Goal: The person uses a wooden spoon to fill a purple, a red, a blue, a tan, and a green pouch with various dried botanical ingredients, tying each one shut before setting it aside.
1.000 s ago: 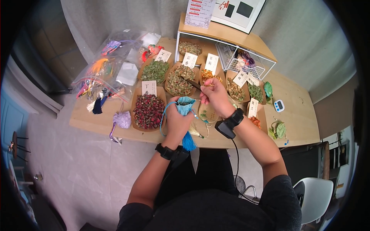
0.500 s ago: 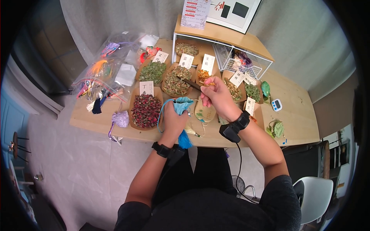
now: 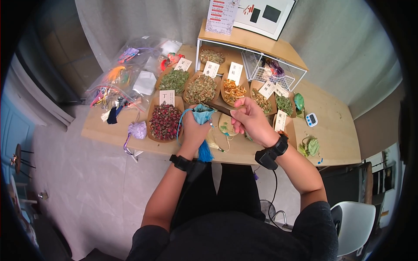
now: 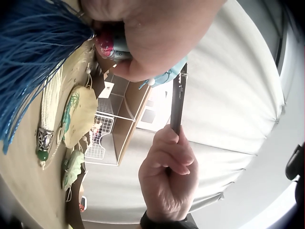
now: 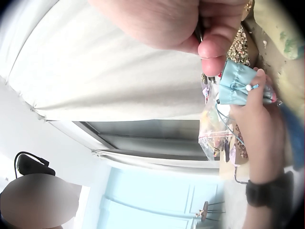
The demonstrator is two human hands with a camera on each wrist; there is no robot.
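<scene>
My left hand (image 3: 194, 129) grips a light blue drawstring pouch (image 3: 203, 115) by its body, mouth upward. A blue tassel (image 3: 205, 152) hangs below. Between thumb and fingers, my right hand (image 3: 254, 123) pinches a dark narrow scoop (image 3: 220, 108), its far end right at the pouch's mouth. Small bits lie near that end of the scoop (image 4: 177, 106) in the left wrist view. Beyond the pouch are dried mixed herbs (image 3: 201, 89) in a paper tray; dark red dried buds (image 3: 165, 122) sit to the left. A cream embroidered pouch (image 3: 227, 126) lies behind the hands.
More labelled trays hold green leaves (image 3: 174, 81) and orange petals (image 3: 234, 90). A clear plastic bag (image 3: 117, 82) of tassels lies at left, near a purple pouch (image 3: 138, 130). A wooden shelf (image 3: 257, 41) stands behind; a small timer (image 3: 311, 119) is at right.
The scoop's end has left the tray of mixed herbs and come back to the mouth of the blue pouch. My right hand has moved slightly right and toward me; the left still holds the pouch.
</scene>
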